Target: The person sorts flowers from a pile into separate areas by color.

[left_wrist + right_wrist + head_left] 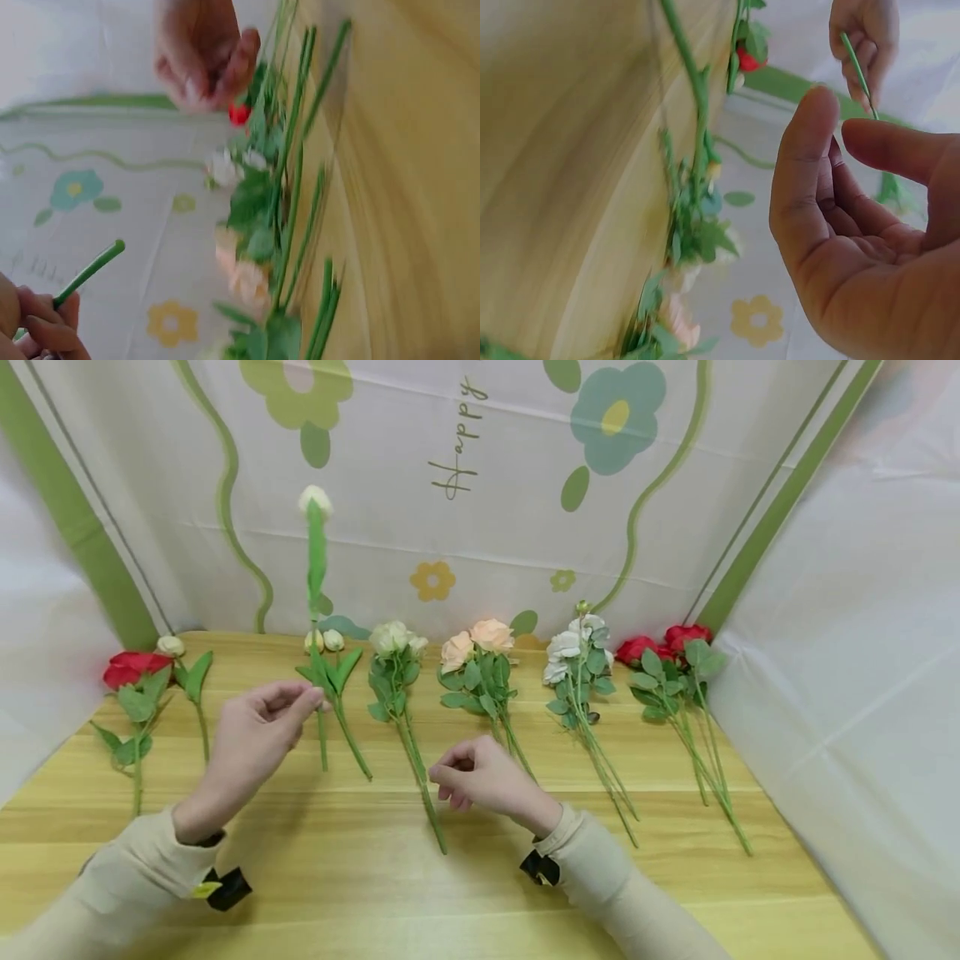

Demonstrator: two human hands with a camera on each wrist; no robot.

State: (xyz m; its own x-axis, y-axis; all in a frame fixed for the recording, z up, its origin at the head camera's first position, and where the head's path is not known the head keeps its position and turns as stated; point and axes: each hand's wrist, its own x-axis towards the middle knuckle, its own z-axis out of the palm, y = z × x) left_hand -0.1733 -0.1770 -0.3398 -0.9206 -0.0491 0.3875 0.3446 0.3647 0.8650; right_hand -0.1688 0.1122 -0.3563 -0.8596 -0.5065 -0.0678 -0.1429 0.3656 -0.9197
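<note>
My left hand (255, 739) pinches the stem of a white tulip (316, 556), which stands upright above the table with its bloom high. In the left wrist view the cut end of its stem (94, 271) sticks out past the fingers. Behind it on the table lie more tulips (337, 681) with pale blooms. My right hand (487, 781) hovers near the stems of the greenish-white flowers (393, 643). Its fingers are loosely bent, thumb and forefinger apart in the right wrist view, and it holds nothing.
Along the back of the wooden table (420, 902) lie a red rose (135, 670) and a white tulip (171, 647) at left. Peach roses (480, 643), white roses (573, 647) and red roses (678, 647) lie rightward. A printed white cloth (510, 527) rises behind.
</note>
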